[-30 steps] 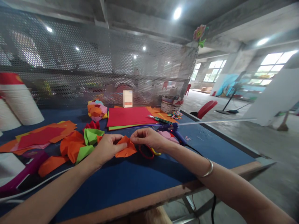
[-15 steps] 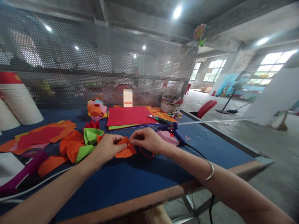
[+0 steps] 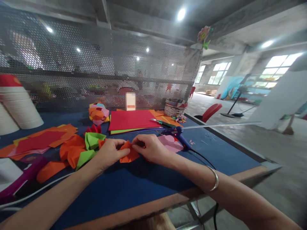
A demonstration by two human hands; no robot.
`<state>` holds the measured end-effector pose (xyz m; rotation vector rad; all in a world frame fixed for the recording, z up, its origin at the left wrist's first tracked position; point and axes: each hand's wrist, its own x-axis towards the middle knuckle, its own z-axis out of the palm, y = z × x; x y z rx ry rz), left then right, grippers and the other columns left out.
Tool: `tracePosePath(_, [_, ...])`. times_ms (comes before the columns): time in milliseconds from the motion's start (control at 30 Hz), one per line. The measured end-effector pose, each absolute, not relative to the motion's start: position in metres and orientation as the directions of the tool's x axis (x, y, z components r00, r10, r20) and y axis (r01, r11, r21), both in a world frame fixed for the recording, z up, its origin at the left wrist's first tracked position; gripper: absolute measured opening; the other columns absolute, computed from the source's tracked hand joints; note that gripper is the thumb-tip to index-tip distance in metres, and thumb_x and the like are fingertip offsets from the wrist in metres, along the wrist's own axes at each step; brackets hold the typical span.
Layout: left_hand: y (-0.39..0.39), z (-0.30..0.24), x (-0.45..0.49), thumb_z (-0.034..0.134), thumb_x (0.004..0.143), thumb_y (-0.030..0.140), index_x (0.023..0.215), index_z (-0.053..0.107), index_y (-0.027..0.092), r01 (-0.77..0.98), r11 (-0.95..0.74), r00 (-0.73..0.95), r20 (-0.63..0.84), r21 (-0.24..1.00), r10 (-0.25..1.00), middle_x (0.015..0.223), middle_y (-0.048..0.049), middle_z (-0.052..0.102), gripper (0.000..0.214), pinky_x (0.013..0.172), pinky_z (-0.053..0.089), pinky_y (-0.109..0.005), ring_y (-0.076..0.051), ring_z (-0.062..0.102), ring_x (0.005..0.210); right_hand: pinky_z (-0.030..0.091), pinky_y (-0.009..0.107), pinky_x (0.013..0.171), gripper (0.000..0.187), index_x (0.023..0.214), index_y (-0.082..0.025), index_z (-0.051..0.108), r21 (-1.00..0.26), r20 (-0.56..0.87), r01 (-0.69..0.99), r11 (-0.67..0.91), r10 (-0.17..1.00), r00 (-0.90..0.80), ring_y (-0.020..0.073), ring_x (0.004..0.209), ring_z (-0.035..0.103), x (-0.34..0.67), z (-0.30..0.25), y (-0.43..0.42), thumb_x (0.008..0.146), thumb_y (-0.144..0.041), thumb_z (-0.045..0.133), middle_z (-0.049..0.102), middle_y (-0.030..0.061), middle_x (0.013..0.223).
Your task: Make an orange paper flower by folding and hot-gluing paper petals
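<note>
Between both hands is a small folded piece of orange paper (image 3: 129, 156), held just above the blue tabletop. My left hand (image 3: 112, 152) pinches its left side between thumb and fingers. On the upper right edge, the thumb and fingers of my right hand (image 3: 148, 147) are closed on the same paper. Left of the hands lie crumpled orange paper pieces (image 3: 72, 150) and green folded paper (image 3: 94, 140). A blue glue gun (image 3: 176, 132) with a long clear glue stick lies to the right, beside pink paper (image 3: 169, 143).
Stacked coloured sheets (image 3: 131, 120) lie behind the hands, with a craft knife (image 3: 160, 122) on them. A woven basket (image 3: 176, 107) and a paper ball (image 3: 98, 113) stand at the back. Paper cups (image 3: 22, 105) and a purple tool (image 3: 24, 177) are at left. A perforated screen (image 3: 144, 70) borders the table.
My right hand has turned slightly and shifted a little along the paper's edge. The left hand keeps its pinch. The red-handled object under the right hand is now mostly hidden.
</note>
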<state>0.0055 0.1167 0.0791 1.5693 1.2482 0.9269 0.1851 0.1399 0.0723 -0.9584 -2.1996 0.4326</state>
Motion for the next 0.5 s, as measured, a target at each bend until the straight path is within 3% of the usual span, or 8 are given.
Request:
tracePosePath(267, [0.1166,0.082,0.0103,0.065,0.053,0.032,0.056,0.06,0.017,0.288,-0.042,0.19,-0.014,0.957,0.982,0.049,0.0068,0.052,0.016,0.047,0.032,-0.021,-0.008,0.045,0.046,0.041,0.02,0.065,0.014,0.086,-0.016,0.071,-0.575,0.425,0.504,0.644,0.762,-0.489,0.0108,0.071,0.06,0.1833,0.0725,0.135,0.083,-0.009,0.06,0.072,0.0019,0.081])
tracePosePath(400, [0.1153,0.0848,0.01,0.067,0.054,0.033,0.06,0.064,0.016,0.269,-0.013,0.151,-0.029,0.963,0.988,0.052,0.0042,0.06,0.018,0.049,0.038,-0.022,-0.011,0.052,0.049,0.042,0.021,0.067,0.022,0.09,-0.015,0.07,-0.646,0.402,0.449,0.617,0.776,-0.487,0.0119,0.075,0.062,0.186,0.0713,0.1387,0.092,-0.017,0.049,0.072,0.0038,0.086])
tracePosePath(500, [0.1152,0.0857,0.0094,0.07,0.054,0.034,0.063,0.066,0.016,0.234,-0.007,0.131,-0.024,0.972,0.991,0.059,0.0017,0.066,0.02,0.054,0.044,-0.024,-0.013,0.058,0.055,0.039,0.022,0.06,0.027,0.082,-0.014,0.069,-0.648,0.366,0.492,0.582,0.804,-0.469,0.0114,0.068,0.058,0.1873,0.0718,0.1403,0.094,-0.023,0.047,0.07,0.0032,0.077])
